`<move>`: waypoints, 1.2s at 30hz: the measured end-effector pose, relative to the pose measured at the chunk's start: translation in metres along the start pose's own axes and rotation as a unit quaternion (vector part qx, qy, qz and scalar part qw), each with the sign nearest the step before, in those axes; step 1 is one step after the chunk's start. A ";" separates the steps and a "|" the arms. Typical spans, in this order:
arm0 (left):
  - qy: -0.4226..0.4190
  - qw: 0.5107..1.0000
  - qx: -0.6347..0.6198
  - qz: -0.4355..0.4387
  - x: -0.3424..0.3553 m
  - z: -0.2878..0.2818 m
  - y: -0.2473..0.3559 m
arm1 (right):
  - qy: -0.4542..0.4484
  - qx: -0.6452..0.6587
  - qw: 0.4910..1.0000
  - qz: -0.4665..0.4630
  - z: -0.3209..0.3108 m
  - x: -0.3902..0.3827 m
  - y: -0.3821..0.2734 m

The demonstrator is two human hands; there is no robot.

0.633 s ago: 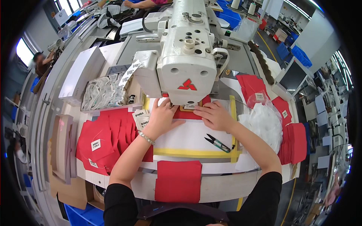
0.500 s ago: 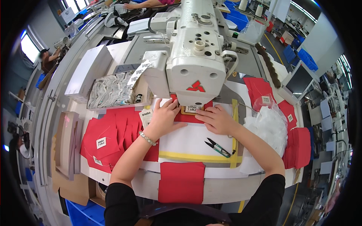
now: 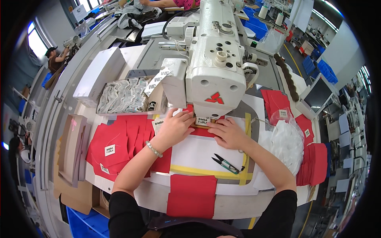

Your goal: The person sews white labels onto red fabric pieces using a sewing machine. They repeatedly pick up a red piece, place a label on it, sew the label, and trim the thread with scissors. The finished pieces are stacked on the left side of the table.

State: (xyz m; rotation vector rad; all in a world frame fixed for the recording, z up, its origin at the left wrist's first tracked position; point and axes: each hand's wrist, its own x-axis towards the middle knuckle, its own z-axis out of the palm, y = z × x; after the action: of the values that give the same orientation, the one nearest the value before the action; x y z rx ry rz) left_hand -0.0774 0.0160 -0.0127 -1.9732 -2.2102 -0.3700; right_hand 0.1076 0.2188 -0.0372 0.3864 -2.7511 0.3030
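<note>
Under the head of a white sewing machine [image 3: 216,81] lies a red fabric piece [image 3: 203,132] with a small white printed label [image 3: 203,120] on it. My left hand [image 3: 174,129] rests on the left side of this piece, fingers stretched toward the label. A beaded bracelet circles that wrist. From the other side my right hand [image 3: 229,134] lies on the fabric, its fingertips at the label's right edge. Both hands hold the piece flat without gripping it. The needle area is partly hidden by the machine head. Thread snips [image 3: 225,163] lie on the white work board, nearest my right forearm.
Labelled red pieces [image 3: 107,139] spread at left, beside an open carton [image 3: 72,148]. Behind them sit a box of folded white labels [image 3: 126,95] and a white box [image 3: 99,77]. A red stack [image 3: 191,196] lies at the front edge. White plastic [image 3: 283,144] and red stacks [image 3: 317,164] stand right.
The whole view has shifted slightly, so the machine and table appear a little farther right and lower. My hands stay on the red fabric piece beside the label.
</note>
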 end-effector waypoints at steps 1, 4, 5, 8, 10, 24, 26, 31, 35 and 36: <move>0.008 1.000 0.001 0.028 0.002 0.001 0.000 | 0.000 -0.001 1.000 0.001 0.000 0.000 0.000; 0.026 0.995 0.016 0.094 0.005 0.011 -0.005 | -0.002 -0.004 1.000 0.004 0.001 0.000 0.000; 0.026 0.994 0.027 0.104 0.005 0.015 -0.008 | -0.004 -0.004 1.000 0.004 0.000 0.001 0.000; 0.012 0.993 0.033 0.109 0.009 0.018 -0.009 | -0.009 0.001 1.000 0.008 -0.001 0.001 0.000; 0.007 0.994 0.017 0.105 0.012 0.019 -0.008 | -0.013 0.009 1.000 0.018 -0.001 0.000 0.000; 0.002 0.991 -0.108 0.080 0.020 0.026 -0.002 | -0.017 0.022 0.999 0.029 -0.004 0.003 0.000; -0.016 0.991 -0.115 0.070 0.019 0.024 -0.001 | -0.013 0.018 0.999 0.023 -0.003 0.004 -0.001; -0.039 0.990 -0.111 0.073 0.024 0.021 0.000 | -0.016 0.016 0.999 0.028 -0.003 0.002 0.000; -0.008 0.992 -0.092 0.082 0.020 0.023 -0.003 | -0.021 0.018 0.999 0.027 -0.002 0.003 0.000; 0.000 0.993 -0.087 0.085 0.018 0.024 -0.004 | -0.022 0.021 0.999 0.028 -0.001 0.003 0.001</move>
State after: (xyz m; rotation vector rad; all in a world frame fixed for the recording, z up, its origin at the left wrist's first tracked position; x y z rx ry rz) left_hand -0.0824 0.0399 -0.0311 -2.2290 -2.0525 -0.5554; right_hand 0.1054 0.2190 -0.0350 0.3299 -2.8068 0.3704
